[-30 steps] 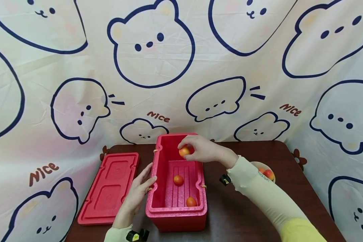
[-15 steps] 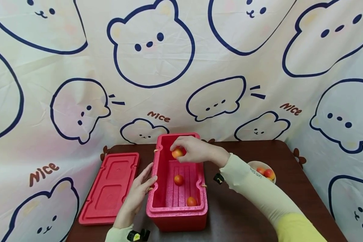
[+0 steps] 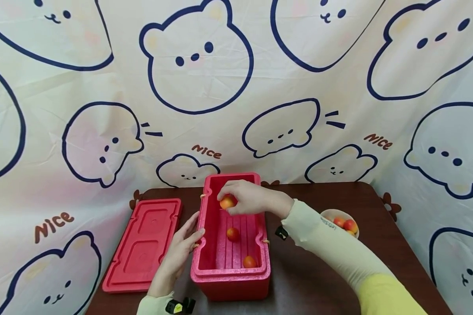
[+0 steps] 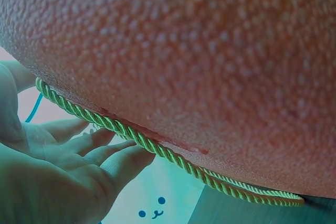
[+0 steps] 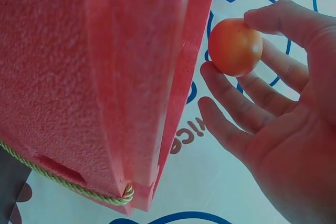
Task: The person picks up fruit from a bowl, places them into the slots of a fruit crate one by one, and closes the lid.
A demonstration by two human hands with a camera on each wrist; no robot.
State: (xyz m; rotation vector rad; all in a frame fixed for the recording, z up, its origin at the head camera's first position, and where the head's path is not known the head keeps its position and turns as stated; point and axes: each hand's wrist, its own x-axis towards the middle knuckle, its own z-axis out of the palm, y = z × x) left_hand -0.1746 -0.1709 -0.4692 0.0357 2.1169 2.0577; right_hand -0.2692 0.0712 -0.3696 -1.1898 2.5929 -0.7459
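Observation:
In the head view my right hand point(image 3: 246, 197) is over the far end of the open red foam box point(image 3: 230, 280). It pinches a small round orange-red fruit point(image 3: 227, 201) between thumb and fingertips. In the right wrist view that smooth fruit point(image 5: 235, 47) sits at the fingertips, above the box rim; its exact kind is unclear. Two similar fruits lie on the box floor, one fruit point(image 3: 233, 234) near the middle and another fruit point(image 3: 250, 262) near the front. My left hand point(image 3: 179, 245) rests against the box's left side, its fingers fairly straight and the thumb at the rim.
The red lid point(image 3: 139, 245) lies flat on the dark brown table point(image 3: 299, 280), left of the box. A pale bowl point(image 3: 329, 213) with several red and yellow fruits stands to the right, partly behind the right sleeve. A patterned cloth hangs behind. Cord handles point(image 4: 157, 150) run along the box sides.
My right hand has carried the fruit left and slightly lower over the box's far end, uncovering more of the bowl. The left hand and box stay nearly in place.

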